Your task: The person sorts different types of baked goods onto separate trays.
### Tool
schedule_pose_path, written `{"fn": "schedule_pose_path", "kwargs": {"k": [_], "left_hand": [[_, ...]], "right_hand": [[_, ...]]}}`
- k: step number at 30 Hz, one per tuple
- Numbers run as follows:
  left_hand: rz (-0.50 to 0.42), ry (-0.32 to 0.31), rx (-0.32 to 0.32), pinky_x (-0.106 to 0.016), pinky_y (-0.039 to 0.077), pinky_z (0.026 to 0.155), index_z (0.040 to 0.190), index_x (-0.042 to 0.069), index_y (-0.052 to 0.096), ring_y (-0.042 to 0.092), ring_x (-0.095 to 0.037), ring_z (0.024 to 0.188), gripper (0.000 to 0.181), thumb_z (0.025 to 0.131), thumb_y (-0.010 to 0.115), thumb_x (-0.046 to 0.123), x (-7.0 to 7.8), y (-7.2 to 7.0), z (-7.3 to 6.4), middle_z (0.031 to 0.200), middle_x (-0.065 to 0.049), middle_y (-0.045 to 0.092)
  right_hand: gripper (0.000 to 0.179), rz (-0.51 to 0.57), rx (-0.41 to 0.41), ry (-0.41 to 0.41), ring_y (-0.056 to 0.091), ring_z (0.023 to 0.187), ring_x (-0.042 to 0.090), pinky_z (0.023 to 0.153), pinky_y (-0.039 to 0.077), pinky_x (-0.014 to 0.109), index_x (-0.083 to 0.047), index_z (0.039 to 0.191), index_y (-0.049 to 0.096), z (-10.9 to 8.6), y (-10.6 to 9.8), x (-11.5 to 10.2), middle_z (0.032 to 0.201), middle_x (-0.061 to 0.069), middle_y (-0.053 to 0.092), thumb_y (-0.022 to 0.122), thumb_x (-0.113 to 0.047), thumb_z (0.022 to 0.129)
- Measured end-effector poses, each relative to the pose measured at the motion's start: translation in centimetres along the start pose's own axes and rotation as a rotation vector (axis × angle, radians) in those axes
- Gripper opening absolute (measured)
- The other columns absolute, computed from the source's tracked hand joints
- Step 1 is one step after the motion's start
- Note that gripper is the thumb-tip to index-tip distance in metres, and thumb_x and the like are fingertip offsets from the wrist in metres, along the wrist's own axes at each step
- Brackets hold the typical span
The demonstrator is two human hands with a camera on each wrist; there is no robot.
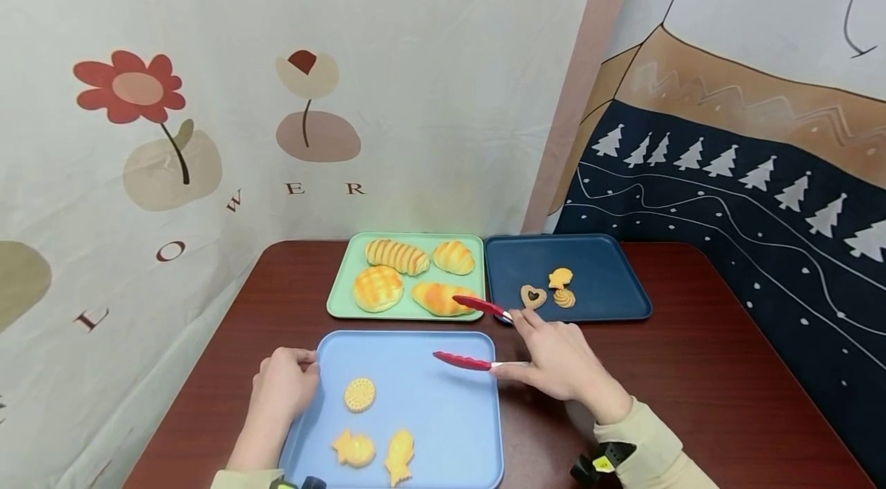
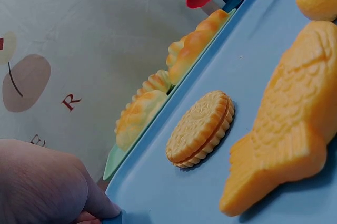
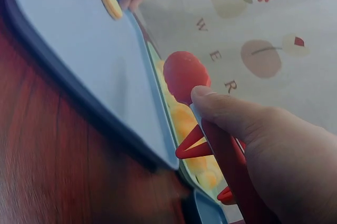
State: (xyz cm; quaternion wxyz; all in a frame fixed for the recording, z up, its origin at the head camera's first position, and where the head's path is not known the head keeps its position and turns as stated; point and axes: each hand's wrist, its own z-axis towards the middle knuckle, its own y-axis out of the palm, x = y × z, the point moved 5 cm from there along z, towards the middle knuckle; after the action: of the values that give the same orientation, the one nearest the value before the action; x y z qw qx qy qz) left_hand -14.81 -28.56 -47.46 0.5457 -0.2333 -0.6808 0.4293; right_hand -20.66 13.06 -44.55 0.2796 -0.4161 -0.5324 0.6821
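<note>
Evidently the right hand grips red tongs, thumb and fingers on separate arms, perhaps to keep the tips parted over the blue tray. Meanwhile the left hand pinches that tray's far left corner, likely steadying it; three biscuits lie toward its left and near middle

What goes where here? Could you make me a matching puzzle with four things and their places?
Things:
1. red-tipped tongs
2. heart-shaped cookie
3. round sandwich cookie
4. striped bread

Places:
A. on the pale blue tray
B. in the right hand's grip
C. on the green tray
D. on the navy tray

Pairs: 1-B, 2-D, 3-A, 4-C
</note>
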Motion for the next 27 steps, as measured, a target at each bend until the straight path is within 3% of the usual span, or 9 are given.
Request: {"fn": "schedule_pose_path", "kwargs": {"k": [11, 19, 27], "left_hand": [[0.001, -0.002, -0.006, -0.06, 0.054, 0.079, 0.121, -0.004, 0.077, 0.069, -0.046, 0.1, 0.029, 0.098, 0.067, 0.01, 0.0, 0.1, 0.0, 0.117, -0.025, 0.074], [0.001, -0.006, -0.004, -0.062, 0.052, 0.081, 0.122, -0.005, 0.076, 0.067, -0.05, 0.103, 0.03, 0.098, 0.066, 0.01, 0.1, -0.1, -0.1, 0.118, -0.027, 0.073], [0.004, -0.014, -0.01, -0.062, 0.052, 0.081, 0.122, -0.004, 0.076, 0.067, -0.05, 0.103, 0.03, 0.098, 0.066, 0.01, 0.0, 0.0, -0.1, 0.119, -0.026, 0.073]], "right_hand": [[0.1, -0.017, 0.024, -0.123, 0.056, 0.066, 0.009, 0.058, 0.047, 0.029, -0.006, 0.146, 0.062, 0.5, 1.0, -3.3, 0.124, 0.003, 0.066, 0.066, -0.084, 0.083], [0.103, -0.016, -0.003, -0.184, 0.062, 0.07, 0.011, 0.06, 0.047, 0.029, -0.01, 0.152, 0.057, 1.1, 1.9, -5.3, 0.135, 0.003, 0.064, 0.055, -0.089, 0.085], [0.101, 0.003, -0.007, -0.227, 0.059, 0.066, 0.009, 0.056, 0.044, 0.027, -0.011, 0.153, 0.056, 1.3, 2.5, -6.8, 0.131, 0.001, 0.064, 0.053, -0.088, 0.087]]}}
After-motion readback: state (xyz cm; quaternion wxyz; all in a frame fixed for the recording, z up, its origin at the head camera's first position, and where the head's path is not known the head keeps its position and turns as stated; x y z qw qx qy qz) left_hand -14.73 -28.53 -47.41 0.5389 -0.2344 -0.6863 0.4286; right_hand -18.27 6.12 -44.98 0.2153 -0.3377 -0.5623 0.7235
